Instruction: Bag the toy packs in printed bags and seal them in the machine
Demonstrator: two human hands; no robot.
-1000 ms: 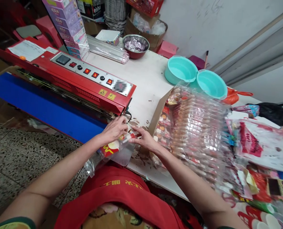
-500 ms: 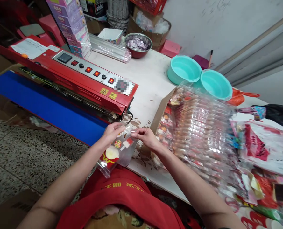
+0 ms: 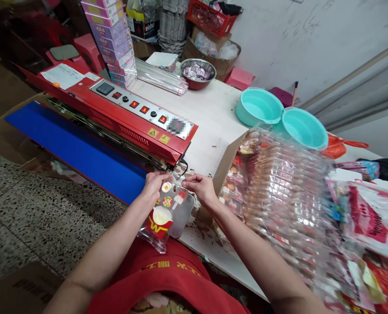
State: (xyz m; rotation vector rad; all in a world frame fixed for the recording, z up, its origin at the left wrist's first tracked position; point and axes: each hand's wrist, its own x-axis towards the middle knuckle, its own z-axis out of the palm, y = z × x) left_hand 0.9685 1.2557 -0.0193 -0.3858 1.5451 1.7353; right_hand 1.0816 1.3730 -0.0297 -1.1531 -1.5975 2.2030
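A clear plastic bag [image 3: 163,216] hangs between my two hands, with small toy food pieces inside: fries in a red carton, a fried egg, a pizza and an ice pop. My left hand [image 3: 154,185] pinches its upper left corner. With thumb and forefinger, my right hand [image 3: 202,187] grips the upper right corner. Just beyond the bag's top edge is the near end of a red sealing machine [image 3: 138,135] with lit switches. Its blue conveyor belt [image 3: 79,146] lies left of my left hand. Behind the bag a translucent plate [image 3: 183,218] shows partly.
Right of my hands, a cardboard box [image 3: 226,163] holds many filled bags [image 3: 279,187]. Two turquoise basins [image 3: 261,104] stand behind it. A metal bowl [image 3: 197,74] of small packets and stacked boxes [image 3: 113,43] are at the back. Plastic packaging [image 3: 373,213] lies at far right.
The view has shifted, so everything sits slightly lower and further right. Both hands still hold the bag's top edge, and the toy pieces show more clearly.
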